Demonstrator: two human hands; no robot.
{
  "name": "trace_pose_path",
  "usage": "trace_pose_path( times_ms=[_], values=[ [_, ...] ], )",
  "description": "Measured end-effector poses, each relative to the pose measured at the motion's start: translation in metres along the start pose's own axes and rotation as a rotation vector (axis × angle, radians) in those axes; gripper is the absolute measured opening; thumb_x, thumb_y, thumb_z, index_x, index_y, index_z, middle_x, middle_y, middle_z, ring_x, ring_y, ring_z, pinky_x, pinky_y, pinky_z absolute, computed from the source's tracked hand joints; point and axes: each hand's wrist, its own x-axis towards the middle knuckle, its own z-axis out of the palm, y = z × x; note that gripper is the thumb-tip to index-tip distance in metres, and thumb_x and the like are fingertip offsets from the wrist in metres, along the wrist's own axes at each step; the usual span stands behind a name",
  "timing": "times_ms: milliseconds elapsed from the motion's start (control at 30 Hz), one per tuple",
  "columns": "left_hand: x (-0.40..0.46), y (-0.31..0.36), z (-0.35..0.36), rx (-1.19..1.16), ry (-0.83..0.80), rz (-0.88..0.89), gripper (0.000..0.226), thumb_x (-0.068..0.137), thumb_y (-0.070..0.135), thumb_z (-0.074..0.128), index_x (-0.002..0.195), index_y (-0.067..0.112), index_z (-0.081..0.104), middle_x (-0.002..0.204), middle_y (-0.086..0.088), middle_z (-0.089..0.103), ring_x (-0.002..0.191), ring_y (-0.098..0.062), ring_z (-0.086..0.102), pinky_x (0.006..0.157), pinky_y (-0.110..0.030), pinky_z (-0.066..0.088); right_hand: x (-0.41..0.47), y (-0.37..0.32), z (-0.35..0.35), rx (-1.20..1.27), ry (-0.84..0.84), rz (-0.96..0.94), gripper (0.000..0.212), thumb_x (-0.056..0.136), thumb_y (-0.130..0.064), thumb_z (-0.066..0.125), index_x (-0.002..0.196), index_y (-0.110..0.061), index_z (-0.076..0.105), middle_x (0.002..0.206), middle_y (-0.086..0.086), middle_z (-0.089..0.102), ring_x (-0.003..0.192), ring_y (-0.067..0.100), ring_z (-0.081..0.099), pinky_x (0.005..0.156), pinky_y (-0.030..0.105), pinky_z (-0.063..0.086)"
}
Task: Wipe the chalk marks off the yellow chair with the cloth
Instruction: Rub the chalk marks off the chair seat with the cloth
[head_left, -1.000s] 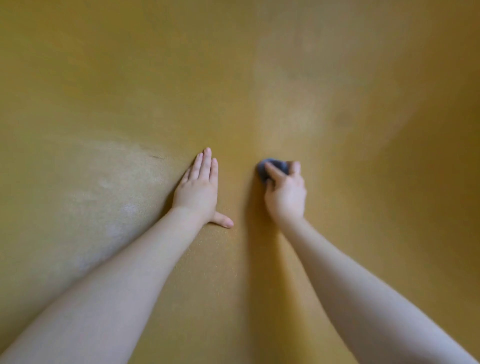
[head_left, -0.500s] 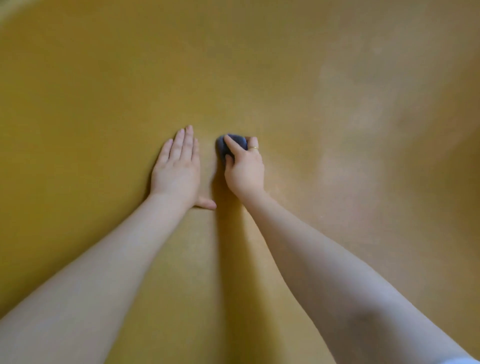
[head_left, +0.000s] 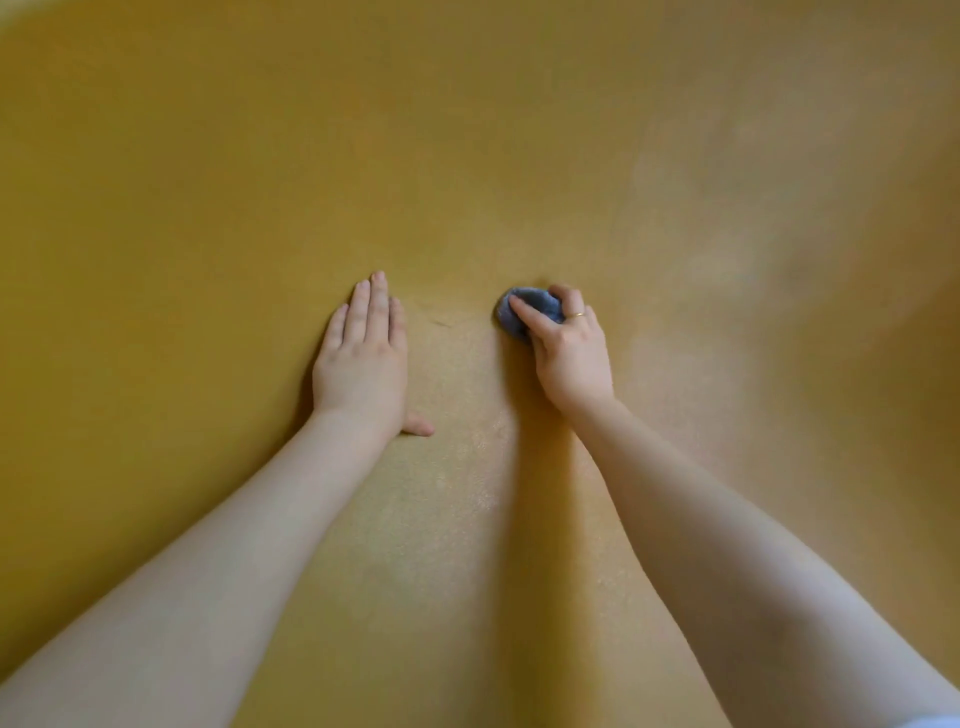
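Head view looks down on a yellow chair (head_left: 467, 156) that fills the whole frame. At about 9 o'clock from the middle, the left hand (head_left: 361, 358) lies flat on the chair with fingers straight and together, thumb out to the side, holding nothing. At about 3 o'clock from it, well apart, the right hand (head_left: 569, 353) grips a bunched blue cloth (head_left: 530, 309), fingers curled over it and pressing it against the chair; a ring (head_left: 575, 315) shows on one finger. Pale chalk marks (head_left: 727, 270) smear the chair toward 2 o'clock.
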Motion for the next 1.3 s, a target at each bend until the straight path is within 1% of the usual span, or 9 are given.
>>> trace_pose_path(
  times_ms=[133, 267, 400, 600, 733, 867, 1067, 1167, 1300],
  values=[
    [-0.002, 0.008, 0.0, -0.029, -0.001, 0.045, 0.127, 0.066, 0.071, 0.062, 0.148, 0.006, -0.01, 0.153, -0.016, -0.023, 0.143, -0.027, -0.015, 0.115, -0.035, -0.005, -0.014, -0.018, 0.008, 0.065, 0.016, 0.14, 0.042, 0.083, 0.005, 0.052, 0.115, -0.02, 0.064, 0.123, 0.021, 0.049, 0.09, 0.037, 0.05, 0.079, 0.038, 0.045],
    [0.001, 0.023, 0.002, -0.07, 0.008, 0.086, 0.12, 0.068, 0.072, 0.059, 0.149, 0.01, -0.006, 0.154, -0.015, -0.021, 0.143, -0.03, -0.014, 0.115, -0.039, -0.005, -0.065, -0.001, -0.005, 0.086, -0.068, -0.125, 0.035, 0.08, 0.0, 0.05, 0.107, -0.013, 0.067, 0.108, 0.025, 0.054, 0.075, 0.04, 0.053, 0.072, 0.04, 0.05],
    [0.014, 0.059, 0.003, -0.146, 0.066, 0.229, 0.114, 0.071, 0.069, 0.058, 0.15, 0.013, -0.002, 0.155, -0.012, -0.016, 0.144, -0.029, -0.008, 0.115, -0.041, -0.004, -0.083, 0.032, -0.025, 0.059, -0.186, -0.302, 0.035, 0.085, -0.014, 0.041, 0.108, -0.013, 0.067, 0.107, 0.024, 0.056, 0.074, 0.039, 0.055, 0.074, 0.04, 0.05],
    [0.03, 0.097, 0.006, -0.147, 0.056, 0.217, 0.121, 0.062, 0.068, 0.067, 0.149, 0.012, 0.004, 0.156, -0.012, -0.006, 0.143, -0.027, 0.002, 0.115, -0.037, 0.01, -0.009, 0.092, -0.035, -0.128, 0.103, -0.106, 0.034, 0.077, -0.003, 0.052, 0.103, -0.016, 0.071, 0.107, 0.027, 0.058, 0.073, 0.042, 0.056, 0.069, 0.043, 0.049],
    [0.029, 0.101, 0.003, -0.137, 0.043, 0.195, 0.12, 0.063, 0.066, 0.068, 0.148, 0.011, 0.005, 0.156, -0.014, -0.007, 0.143, -0.028, 0.002, 0.115, -0.038, 0.009, 0.001, 0.085, -0.033, -0.066, 0.206, 0.028, 0.035, 0.077, 0.006, 0.055, 0.103, -0.012, 0.07, 0.111, 0.028, 0.055, 0.084, 0.044, 0.055, 0.076, 0.042, 0.047],
    [0.024, 0.103, 0.001, -0.182, 0.006, 0.182, 0.119, 0.066, 0.064, 0.068, 0.148, 0.01, 0.002, 0.155, -0.014, -0.012, 0.144, -0.027, -0.003, 0.116, -0.037, 0.008, -0.05, 0.055, -0.033, 0.006, 0.081, 0.041, 0.036, 0.071, 0.002, 0.054, 0.098, -0.013, 0.072, 0.104, 0.027, 0.056, 0.08, 0.043, 0.058, 0.077, 0.038, 0.048],
    [0.02, 0.103, 0.006, -0.254, -0.044, 0.17, 0.116, 0.073, 0.06, 0.064, 0.149, 0.012, -0.008, 0.154, -0.01, -0.024, 0.144, -0.025, -0.013, 0.116, -0.036, 0.002, -0.124, 0.026, -0.058, 0.038, -0.226, -0.029, 0.033, 0.075, -0.006, 0.055, 0.102, -0.018, 0.07, 0.102, 0.02, 0.057, 0.071, 0.038, 0.058, 0.062, 0.037, 0.053],
    [0.023, 0.103, 0.008, -0.264, -0.035, 0.163, 0.116, 0.073, 0.06, 0.065, 0.149, 0.014, -0.01, 0.154, -0.009, -0.024, 0.144, -0.024, -0.014, 0.116, -0.037, 0.002, -0.105, 0.037, -0.054, -0.03, -0.178, -0.025, 0.032, 0.079, -0.008, 0.055, 0.104, -0.02, 0.07, 0.105, 0.021, 0.058, 0.071, 0.039, 0.057, 0.057, 0.041, 0.054],
    [0.027, 0.102, 0.015, -0.261, -0.031, 0.185, 0.114, 0.073, 0.062, 0.062, 0.148, 0.022, -0.014, 0.153, -0.008, -0.027, 0.143, -0.024, -0.017, 0.117, -0.037, 0.0, -0.062, 0.062, -0.04, -0.112, 0.021, 0.129, 0.035, 0.082, 0.0, 0.059, 0.109, -0.02, 0.068, 0.117, 0.023, 0.054, 0.086, 0.042, 0.054, 0.072, 0.041, 0.049]
  ],
)
